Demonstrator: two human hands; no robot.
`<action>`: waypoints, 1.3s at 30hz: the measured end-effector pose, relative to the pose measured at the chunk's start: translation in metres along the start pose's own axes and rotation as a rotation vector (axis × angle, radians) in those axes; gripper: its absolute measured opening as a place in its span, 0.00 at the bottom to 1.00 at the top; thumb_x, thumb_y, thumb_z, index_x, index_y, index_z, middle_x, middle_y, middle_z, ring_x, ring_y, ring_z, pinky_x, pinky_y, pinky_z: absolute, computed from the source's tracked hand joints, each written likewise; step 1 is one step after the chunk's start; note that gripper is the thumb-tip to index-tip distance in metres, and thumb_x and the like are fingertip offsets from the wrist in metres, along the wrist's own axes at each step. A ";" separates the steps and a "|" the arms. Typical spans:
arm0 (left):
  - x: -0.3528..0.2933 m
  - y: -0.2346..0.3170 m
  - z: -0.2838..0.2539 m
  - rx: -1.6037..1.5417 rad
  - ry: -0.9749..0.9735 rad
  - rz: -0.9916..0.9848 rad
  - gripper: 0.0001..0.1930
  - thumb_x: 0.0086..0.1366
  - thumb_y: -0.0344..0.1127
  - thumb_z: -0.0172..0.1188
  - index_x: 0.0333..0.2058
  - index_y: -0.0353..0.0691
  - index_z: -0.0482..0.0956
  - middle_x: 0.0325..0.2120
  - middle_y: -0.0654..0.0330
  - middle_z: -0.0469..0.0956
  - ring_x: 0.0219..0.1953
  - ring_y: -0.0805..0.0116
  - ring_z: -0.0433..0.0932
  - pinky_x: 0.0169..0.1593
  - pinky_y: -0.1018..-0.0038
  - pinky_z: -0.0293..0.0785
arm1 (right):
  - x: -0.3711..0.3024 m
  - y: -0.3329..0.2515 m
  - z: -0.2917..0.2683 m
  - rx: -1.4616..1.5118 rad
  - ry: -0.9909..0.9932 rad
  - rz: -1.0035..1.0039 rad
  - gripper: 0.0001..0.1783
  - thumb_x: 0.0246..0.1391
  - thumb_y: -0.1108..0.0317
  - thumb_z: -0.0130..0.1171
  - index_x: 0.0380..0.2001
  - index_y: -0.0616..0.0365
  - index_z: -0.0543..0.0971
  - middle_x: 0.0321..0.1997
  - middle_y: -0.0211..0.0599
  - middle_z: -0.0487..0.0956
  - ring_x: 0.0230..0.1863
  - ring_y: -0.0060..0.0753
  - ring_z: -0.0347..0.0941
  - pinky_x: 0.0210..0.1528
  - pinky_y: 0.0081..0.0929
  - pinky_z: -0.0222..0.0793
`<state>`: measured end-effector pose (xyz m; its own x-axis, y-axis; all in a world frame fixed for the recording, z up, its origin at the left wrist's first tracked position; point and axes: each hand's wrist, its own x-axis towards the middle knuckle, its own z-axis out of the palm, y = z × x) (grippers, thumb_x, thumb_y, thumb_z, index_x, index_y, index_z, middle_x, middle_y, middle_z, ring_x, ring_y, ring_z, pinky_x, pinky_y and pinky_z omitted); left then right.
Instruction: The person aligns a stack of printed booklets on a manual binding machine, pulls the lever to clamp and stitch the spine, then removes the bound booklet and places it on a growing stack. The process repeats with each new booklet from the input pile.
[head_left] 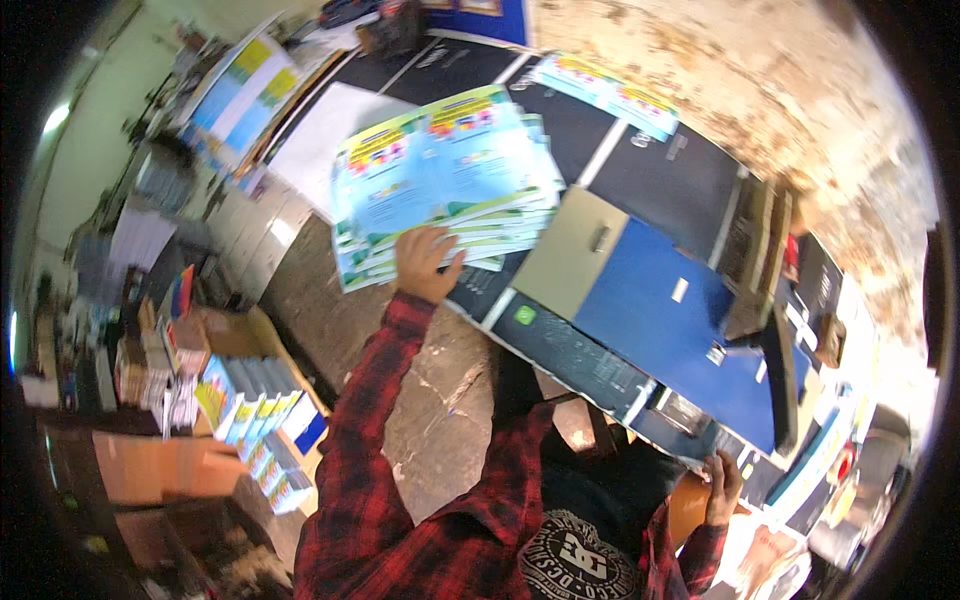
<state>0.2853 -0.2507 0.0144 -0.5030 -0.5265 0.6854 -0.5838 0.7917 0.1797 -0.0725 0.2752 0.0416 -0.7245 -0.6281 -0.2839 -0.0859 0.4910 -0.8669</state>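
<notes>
My left hand (428, 262) lies on the near edge of a fanned pile of printed sheets (440, 165), light blue with green and yellow parts. Its fingers are spread and the thumb is apart. Down at the table's near right edge is my right hand (720, 487), fingers stretched upward, with nothing visible in them. Between the two hands, a blue board (650, 310) with a grey-beige panel (572, 250) lies on the dark table top (560, 335). A long-armed dark device (765, 290) stands on the blue board's right part.
Another printed strip (605, 92) lies at the back by the stained wall (700, 60). White paper (335, 140) sits left of the pile. Below left, an open carton (265, 330) holds stacked booklets (255, 405). More papers and cartons crowd the left side.
</notes>
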 end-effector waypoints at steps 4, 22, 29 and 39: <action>-0.037 0.002 -0.006 -0.128 0.041 -0.048 0.14 0.54 0.34 0.69 0.39 0.36 0.82 0.38 0.51 0.81 0.43 0.50 0.78 0.50 0.58 0.73 | -0.005 0.002 -0.027 0.081 0.100 0.054 0.22 0.62 0.62 0.60 0.52 0.70 0.76 0.45 0.40 0.81 0.47 0.28 0.76 0.50 0.25 0.71; -0.073 0.169 -0.056 -0.505 -0.550 -0.351 0.11 0.69 0.30 0.56 0.32 0.27 0.80 0.27 0.50 0.82 0.29 0.62 0.81 0.36 0.68 0.75 | 0.057 0.159 -0.358 -0.042 0.701 0.623 0.34 0.55 0.32 0.50 0.40 0.52 0.85 0.33 0.27 0.84 0.29 0.23 0.75 0.27 0.30 0.69; -0.080 0.150 -0.060 -0.390 -0.567 -0.449 0.13 0.70 0.35 0.57 0.36 0.27 0.82 0.31 0.52 0.83 0.34 0.66 0.81 0.39 0.70 0.77 | 0.070 0.142 -0.348 -0.173 0.672 0.616 0.33 0.54 0.34 0.52 0.34 0.56 0.85 0.25 0.32 0.81 0.25 0.26 0.76 0.28 0.29 0.70; -0.048 0.215 -0.087 -0.461 -0.476 -0.248 0.13 0.68 0.37 0.60 0.41 0.34 0.85 0.32 0.53 0.84 0.32 0.60 0.80 0.44 0.68 0.77 | 0.089 0.113 -0.305 -0.561 0.635 0.692 0.82 0.13 0.21 0.72 0.67 0.66 0.53 0.65 0.61 0.64 0.67 0.54 0.62 0.67 0.44 0.60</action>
<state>0.2392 -0.0280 0.0819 -0.6755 -0.7032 0.2220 -0.4403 0.6261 0.6436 -0.3553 0.4594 0.0432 -0.9427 0.2370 -0.2348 0.2933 0.9241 -0.2448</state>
